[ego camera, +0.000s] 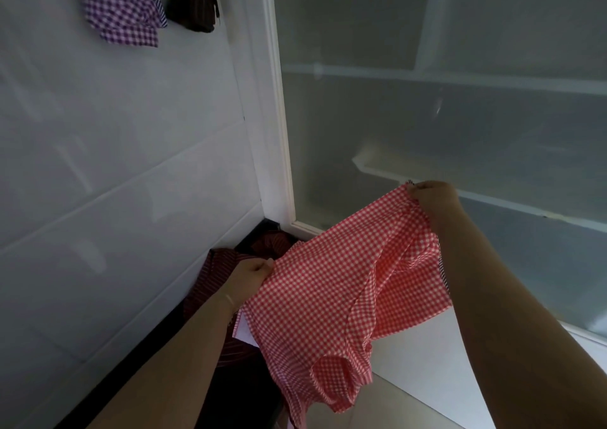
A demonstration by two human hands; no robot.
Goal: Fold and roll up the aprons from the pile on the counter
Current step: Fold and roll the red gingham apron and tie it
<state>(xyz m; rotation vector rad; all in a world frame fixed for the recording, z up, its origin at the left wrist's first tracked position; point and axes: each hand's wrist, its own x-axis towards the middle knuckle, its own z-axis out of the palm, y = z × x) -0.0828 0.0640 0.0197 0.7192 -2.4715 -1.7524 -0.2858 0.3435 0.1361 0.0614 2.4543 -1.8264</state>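
Red-checked apron point(335, 290) hangs stretched between two hands, left hand point(251, 276) and right hand point(432, 199) each pinching an edge, above the dark tabletop point(226, 396) where striped aprons point(213, 274) lie piled in the corner by a white tiled wall point(115, 166) and frosted window point(460, 100).

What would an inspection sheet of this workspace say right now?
Surface: dark counter, mostly hidden.
Job's things: red checked apron held up, spread between both hands; striped aprons piled behind it.
Clutter: purple checked cloth and dark cloth hanging on the wall.
Grippers: left hand and right hand each pinch an apron edge.
Cables: nothing seen.
Surroundings: tiled wall, frosted window.
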